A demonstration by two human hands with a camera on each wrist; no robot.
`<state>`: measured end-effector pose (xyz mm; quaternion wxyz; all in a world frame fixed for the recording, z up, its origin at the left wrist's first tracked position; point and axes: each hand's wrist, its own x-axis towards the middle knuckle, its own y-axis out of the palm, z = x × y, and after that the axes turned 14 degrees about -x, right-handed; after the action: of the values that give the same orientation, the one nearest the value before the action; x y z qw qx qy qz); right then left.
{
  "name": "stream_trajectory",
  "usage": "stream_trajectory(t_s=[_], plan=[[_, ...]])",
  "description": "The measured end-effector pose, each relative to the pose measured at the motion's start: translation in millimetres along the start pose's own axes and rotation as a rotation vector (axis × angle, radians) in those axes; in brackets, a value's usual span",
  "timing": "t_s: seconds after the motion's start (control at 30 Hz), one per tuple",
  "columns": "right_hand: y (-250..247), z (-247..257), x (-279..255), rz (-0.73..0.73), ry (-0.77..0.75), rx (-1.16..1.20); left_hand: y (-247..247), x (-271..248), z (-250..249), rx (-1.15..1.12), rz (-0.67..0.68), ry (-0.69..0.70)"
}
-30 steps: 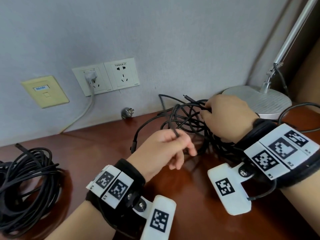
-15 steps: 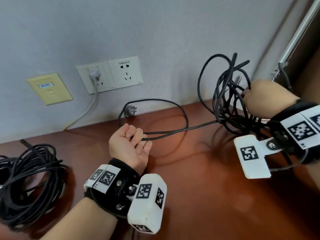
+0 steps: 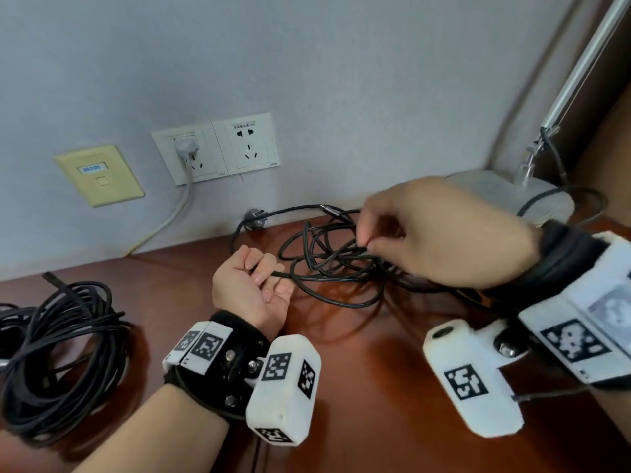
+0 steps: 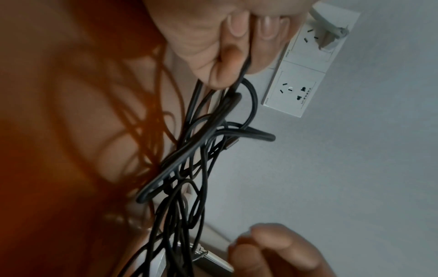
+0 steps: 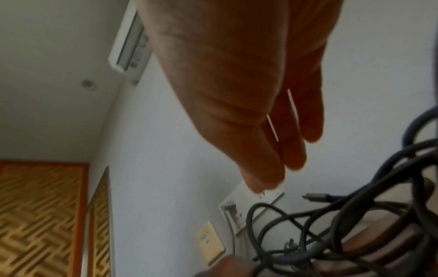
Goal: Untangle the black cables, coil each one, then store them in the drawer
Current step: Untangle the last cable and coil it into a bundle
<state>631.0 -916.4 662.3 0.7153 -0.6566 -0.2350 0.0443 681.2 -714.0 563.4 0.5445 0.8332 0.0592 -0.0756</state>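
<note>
Black cable between curled left hand fingers, clearest at left wrist.

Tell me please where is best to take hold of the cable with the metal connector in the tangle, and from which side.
Likely just behind the metal-tipped connector of the tangled black cable. That end pokes free toward the grey wall, clear of the loops, so come from above at the wall side.
</note>
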Motion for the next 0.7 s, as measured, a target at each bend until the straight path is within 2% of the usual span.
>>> stream_trajectory(t_s=[0.07, 0.13, 0.23, 0.37, 0.47, 0.53, 0.6, 0.7], plan=[[11.7, 10.9, -2.2, 0.114, -0.147, -0.032, -0.1, -0.8, -0.9, -0.02, -0.005, -0.004], [26.6, 18.1, -4.8, 0.248, -0.211, -0.073, 0.8, -1.6, -1.4, -0.047, -0.007, -0.012], [43.1, 16.9, -5.3, 0.397, -0.114, -0.08, 1.0, -2.2, -1.9, -0.081, -0.002, -0.04], [49.4, 5.4, 4.7, 0.43, -0.101, -0.193, -0.8, -1.1, -3.1, -0.133, 0.028, -0.091], [48.3, -7.2, 11.8, 0.358, -0.003, -0.084, -2.4, 0.7, -4.2, -0.112, -0.011, -0.076], [44.3, -19.2, 16.7, 0.184, 0.134, 0.064, -1.3, 2.1, -0.8, -0.001, -0.067, -0.01], [38.5, -29.0, 18.7, 0.036, 0.278, 0.249, 1.9, 4.3, 6.1, 0.204, -0.143, 0.13], [33.7, -32.5, 18.8, -0.004, 0.406, 0.58, 2.9, 6.5, 13.0, 0.543, -0.247, 0.37]])
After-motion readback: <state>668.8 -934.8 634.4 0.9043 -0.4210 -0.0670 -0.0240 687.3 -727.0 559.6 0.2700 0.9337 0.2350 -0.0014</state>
